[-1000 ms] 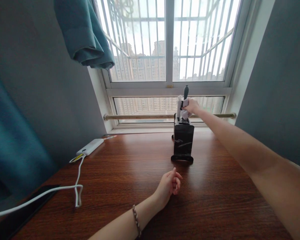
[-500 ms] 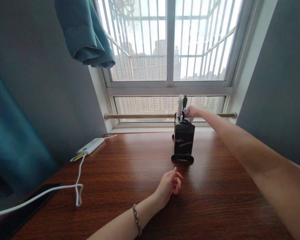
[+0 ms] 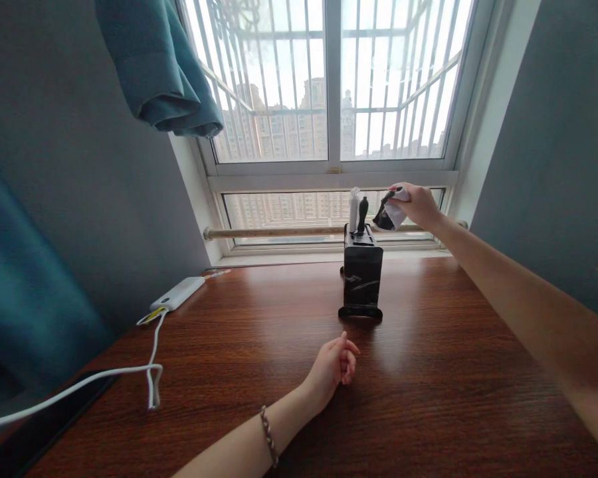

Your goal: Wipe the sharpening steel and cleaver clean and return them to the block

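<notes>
A black knife block [image 3: 363, 279] stands upright on the wooden table, holding a black handle [image 3: 363, 214] and a pale handle [image 3: 353, 209] that looks wrapped in plastic. Above and to the right of the block, my right hand [image 3: 418, 201] pinches a crumpled black-and-white piece [image 3: 389, 211], which hangs apart from it. Whether that piece is cloth or wrapping I cannot tell. My left hand [image 3: 333, 366] rests on the table just in front of the block, its fingers loosely curled and slightly apart, with nothing in them.
On the left of the table [image 3: 249, 345] lie a white power bank [image 3: 178, 294] and a white cable [image 3: 80, 393]. A wooden rail [image 3: 279, 233] runs across the window behind the block. A blue curtain [image 3: 164, 79] hangs at the upper left.
My right hand has moved up and right, away from the top of the knife block, carrying the black-and-white piece. My left hand has stayed in place; the view has shifted slightly.
</notes>
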{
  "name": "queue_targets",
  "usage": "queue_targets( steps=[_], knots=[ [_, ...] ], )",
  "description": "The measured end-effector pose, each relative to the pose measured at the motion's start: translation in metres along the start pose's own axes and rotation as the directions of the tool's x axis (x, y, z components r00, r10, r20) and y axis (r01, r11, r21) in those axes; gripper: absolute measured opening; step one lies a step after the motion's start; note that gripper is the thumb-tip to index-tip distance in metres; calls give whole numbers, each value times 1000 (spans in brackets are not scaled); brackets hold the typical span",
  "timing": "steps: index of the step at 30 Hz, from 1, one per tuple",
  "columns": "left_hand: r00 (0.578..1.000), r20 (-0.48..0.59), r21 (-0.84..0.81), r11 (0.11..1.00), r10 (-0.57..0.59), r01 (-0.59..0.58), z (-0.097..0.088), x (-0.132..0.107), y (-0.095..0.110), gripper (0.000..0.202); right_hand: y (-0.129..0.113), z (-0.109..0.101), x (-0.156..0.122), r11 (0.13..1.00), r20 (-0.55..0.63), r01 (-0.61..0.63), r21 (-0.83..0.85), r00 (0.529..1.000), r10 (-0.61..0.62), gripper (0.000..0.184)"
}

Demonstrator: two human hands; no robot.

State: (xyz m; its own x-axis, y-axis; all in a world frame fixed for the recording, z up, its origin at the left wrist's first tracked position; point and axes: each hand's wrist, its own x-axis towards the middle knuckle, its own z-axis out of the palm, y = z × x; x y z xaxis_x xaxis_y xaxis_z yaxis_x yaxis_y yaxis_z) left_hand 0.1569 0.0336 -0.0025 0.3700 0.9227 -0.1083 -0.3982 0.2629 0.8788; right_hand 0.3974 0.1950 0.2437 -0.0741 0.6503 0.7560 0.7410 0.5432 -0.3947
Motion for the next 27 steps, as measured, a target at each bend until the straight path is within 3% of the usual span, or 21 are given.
queue_targets(
  steps=[2, 5, 7, 10, 12, 15, 19, 23, 25, 27],
  knots=[
    [1000, -8, 4, 1000, 4, -4, 0, 0, 0, 42, -1, 0, -41, 964, -123, -92, 249, 984, 126, 41],
    [1000, -25, 19, 1000, 17, -16, 0, 0, -1, 40, -3, 13, -116, 762, -105, -212, 612, 933, 344, 49],
    [998, -44, 34, 999, 35, -33, 0, 0, -1, 39, -6, 25, -166, 559, 42, -322, 764, 890, 455, 51],
    [991, -96, 64, 994, 90, -84, 0, 0, -2, 37, -9, 43, -226, 258, 303, -488, 834, 795, 526, 45],
    [977, -149, 98, 985, 155, -141, -2, 1, 1, 35, -8, 50, -250, 106, 433, -565, 818, 727, 532, 42],
    [927, -232, 187, 949, 294, -254, -10, 8, 18, 33, -4, 57, -265, -63, 550, -614, 787, 653, 521, 39],
    [820, -277, 368, 843, 501, -392, -23, 37, 71, 30, -4, 64, -269, -231, 656, -639, 734, 578, 485, 41],
    [748, -209, 562, 703, 631, -436, -14, 94, 146, 20, -13, 68, -277, -316, 731, -674, 667, 512, 452, 39],
    [758, -148, 640, 646, 635, -416, 0, 127, 178, 16, -16, 68, -281, -331, 750, -685, 649, 501, 432, 39],
    [794, -81, 699, 602, 602, -385, 18, 157, 201, 14, -18, 68, -283, -336, 753, -684, 647, 507, 419, 38]
  ],
)
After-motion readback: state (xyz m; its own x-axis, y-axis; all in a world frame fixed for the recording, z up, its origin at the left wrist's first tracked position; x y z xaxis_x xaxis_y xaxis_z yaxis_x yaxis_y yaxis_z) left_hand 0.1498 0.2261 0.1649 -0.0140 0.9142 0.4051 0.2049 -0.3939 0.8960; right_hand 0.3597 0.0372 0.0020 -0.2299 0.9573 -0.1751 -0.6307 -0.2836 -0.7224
